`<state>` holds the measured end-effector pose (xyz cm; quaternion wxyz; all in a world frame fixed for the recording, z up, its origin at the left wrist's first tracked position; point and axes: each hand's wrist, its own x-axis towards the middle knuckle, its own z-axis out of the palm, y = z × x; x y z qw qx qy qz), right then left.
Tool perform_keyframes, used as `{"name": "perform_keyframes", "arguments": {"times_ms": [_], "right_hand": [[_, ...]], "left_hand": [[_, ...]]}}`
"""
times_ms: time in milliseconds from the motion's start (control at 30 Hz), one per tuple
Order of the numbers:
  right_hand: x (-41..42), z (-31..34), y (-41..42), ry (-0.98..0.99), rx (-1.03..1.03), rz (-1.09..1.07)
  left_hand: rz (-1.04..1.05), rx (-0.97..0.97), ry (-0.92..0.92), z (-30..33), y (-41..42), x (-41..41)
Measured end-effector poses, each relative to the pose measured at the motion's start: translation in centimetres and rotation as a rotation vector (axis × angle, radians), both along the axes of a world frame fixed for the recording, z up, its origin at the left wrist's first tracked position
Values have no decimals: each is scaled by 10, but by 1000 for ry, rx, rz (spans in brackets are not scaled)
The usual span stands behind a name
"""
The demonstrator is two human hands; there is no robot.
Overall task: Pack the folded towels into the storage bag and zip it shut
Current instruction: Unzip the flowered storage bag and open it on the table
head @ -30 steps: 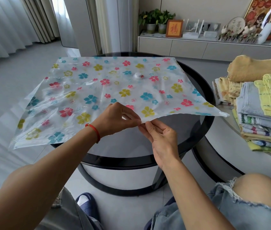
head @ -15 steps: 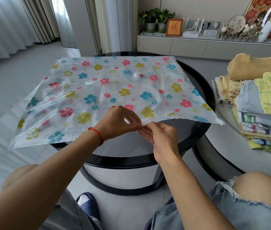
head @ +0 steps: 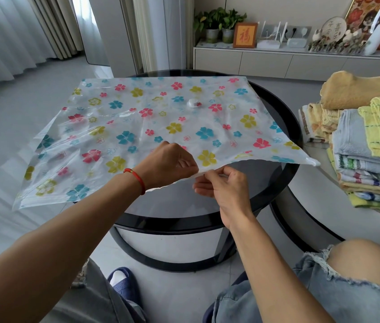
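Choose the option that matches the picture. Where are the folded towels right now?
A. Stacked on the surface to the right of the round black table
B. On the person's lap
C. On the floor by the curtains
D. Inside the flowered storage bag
A: the folded towels sit stacked at the right, while both hands pinch the near edge of the flat storage bag.

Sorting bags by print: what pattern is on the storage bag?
Clear storage bag printed with pink, blue and yellow flowers; head view.
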<state>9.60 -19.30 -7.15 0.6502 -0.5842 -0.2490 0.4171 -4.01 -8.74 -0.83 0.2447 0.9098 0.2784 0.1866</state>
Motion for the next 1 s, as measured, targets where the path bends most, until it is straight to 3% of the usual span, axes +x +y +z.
{"name": "perform_keyframes", "arguments": {"times_ms": [300,400,867,1000], "right_hand": [[0,3,-1,-6,-12,58],[-4,5,-1,61,-49,108],[2,1,4,-93,-39,176],[3,0,3,-53,3,176]], "left_hand": [[-130,224,227,11,-1,6],[-103,257,188,14,-3,10],[-63,207,92,2,1,5],[-57,139,101,4,4,5]]}}
